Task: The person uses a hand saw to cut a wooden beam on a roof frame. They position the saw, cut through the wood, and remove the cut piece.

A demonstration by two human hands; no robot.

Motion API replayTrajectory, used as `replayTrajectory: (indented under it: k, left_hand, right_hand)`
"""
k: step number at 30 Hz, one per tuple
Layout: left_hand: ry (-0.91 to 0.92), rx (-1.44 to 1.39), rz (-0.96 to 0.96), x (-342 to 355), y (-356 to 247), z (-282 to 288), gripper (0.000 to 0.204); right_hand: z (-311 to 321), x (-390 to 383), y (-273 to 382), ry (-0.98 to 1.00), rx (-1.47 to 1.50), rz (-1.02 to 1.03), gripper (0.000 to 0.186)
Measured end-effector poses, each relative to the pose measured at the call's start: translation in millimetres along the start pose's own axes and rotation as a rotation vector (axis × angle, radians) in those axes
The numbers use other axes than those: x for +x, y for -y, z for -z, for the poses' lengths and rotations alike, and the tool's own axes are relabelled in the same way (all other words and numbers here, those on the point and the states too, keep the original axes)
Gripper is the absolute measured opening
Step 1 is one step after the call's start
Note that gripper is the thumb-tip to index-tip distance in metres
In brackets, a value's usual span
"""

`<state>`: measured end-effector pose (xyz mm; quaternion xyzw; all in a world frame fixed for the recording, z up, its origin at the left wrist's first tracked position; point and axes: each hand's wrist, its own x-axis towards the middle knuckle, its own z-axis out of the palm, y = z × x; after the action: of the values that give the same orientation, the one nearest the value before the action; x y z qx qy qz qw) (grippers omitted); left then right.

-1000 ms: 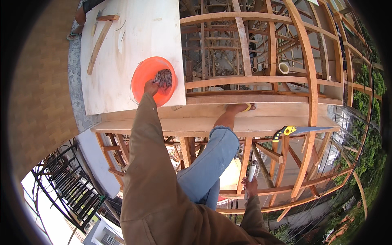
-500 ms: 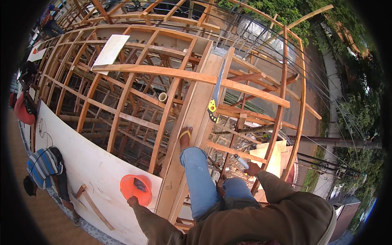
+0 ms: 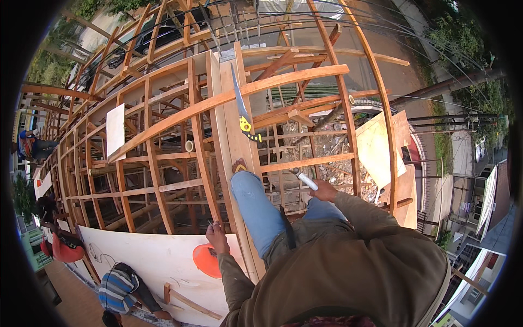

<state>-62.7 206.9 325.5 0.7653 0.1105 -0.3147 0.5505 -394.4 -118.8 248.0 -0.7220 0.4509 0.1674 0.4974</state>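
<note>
The left hand [image 3: 216, 238] pinches thumb and fingertips together on a small, thin, greyish sliver [image 3: 211, 222], too small in the view to identify. It is held up just beside the lower end of a brown timber batten [image 3: 205, 163], over the edge of a large whitish flat board [image 3: 158, 245]. The right hand [image 3: 326, 191] has its fingers wrapped around the end of a hammer with a pale, straight, tube-like handle and a dark metal head [image 3: 306, 180]. The hammer is tilted, its head pointing forward and to the left, above an open part of the timber framework where rubble [image 3: 332, 158] shows below.

Just beside the left forearm, a round, bright orange plastic bucket [image 3: 206, 261] stands on the whitish board, partly hidden by the sleeve; its contents cannot be made out. Between the two hands a blue-jeaned leg [image 3: 249, 210] reaches forward, and its foot, in a yellow-strapped sandal [image 3: 238, 166], rests on a long, light-brown wooden plank [image 3: 229, 139]. Farther along lies a handsaw with a yellow-and-black handle and a grey tapering blade [image 3: 244, 122], the blade crossing a long reddish-brown beam [image 3: 283, 83]. Beyond the board at the lower left, a co-worker in a blue-and-grey striped shirt [image 3: 115, 287] bends forward.
</note>
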Motion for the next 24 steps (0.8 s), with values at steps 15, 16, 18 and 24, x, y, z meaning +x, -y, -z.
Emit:
replayTrajectory:
  k: [15, 16, 18, 24]
  left_hand:
    - [0.792, 0.390, 0.320, 45, -70, -137, 0.012]
    - [0.812, 0.388, 0.340, 61, -75, -139, 0.011]
    - [0.841, 0.376, 0.360, 90, -84, -148, 0.008]
    - [1.025, 0.498, 0.351, 171, -151, -149, 0.007]
  right_hand:
    - [-27, 9, 212, 0.131, 0.511, 0.441, 0.043]
    - [-35, 18, 218, 0.043, 0.519, 0.482, 0.040]
    - [-42, 39, 231, -0.032, 0.442, 0.413, 0.035]
    - [-36, 77, 312, -0.144, 0.480, 0.192, 0.032]
